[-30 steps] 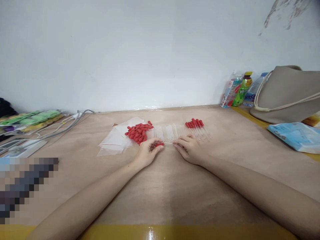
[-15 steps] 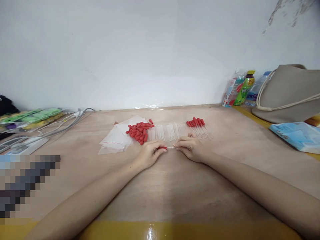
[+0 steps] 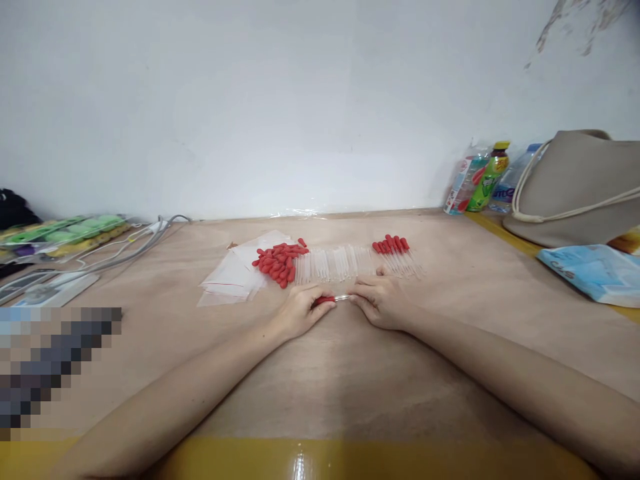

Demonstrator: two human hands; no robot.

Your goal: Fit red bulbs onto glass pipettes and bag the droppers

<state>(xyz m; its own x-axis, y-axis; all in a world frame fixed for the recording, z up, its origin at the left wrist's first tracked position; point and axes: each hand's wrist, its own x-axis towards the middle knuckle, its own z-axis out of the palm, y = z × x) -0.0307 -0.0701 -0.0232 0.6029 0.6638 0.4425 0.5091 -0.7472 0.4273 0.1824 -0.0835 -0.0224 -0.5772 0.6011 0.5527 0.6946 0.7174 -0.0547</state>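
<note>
Left hand (image 3: 306, 312): pinched a red bulb (image 3: 325, 301) between thumb and fingers.
Right hand (image 3: 381, 301): grasped a clear tube (image 3: 343, 298) near its outer end.
Bulb-and-tube alignment: end to end between the hands; opposed grips apparently held both parts in line. Insertion depth could not be told.
Loose red bulbs (image 3: 277, 263): heaped beyond the left hand, presumably for short reach.
Loose clear tubes (image 3: 337, 263): lay side by side, probably for single pickup.
Bulb-tipped tubes (image 3: 399, 255): grouped beyond the right hand, seemingly to separate them from loose parts.
Clear bags (image 3: 227, 279): overlapped flat beside the heap.
Worktop (image 3: 270, 393): brown, yellow band along the near edge.
Room: pale wall (image 3: 300, 100) behind; bottles (image 3: 487, 180) and grey bag (image 3: 575, 190) at right.
</note>
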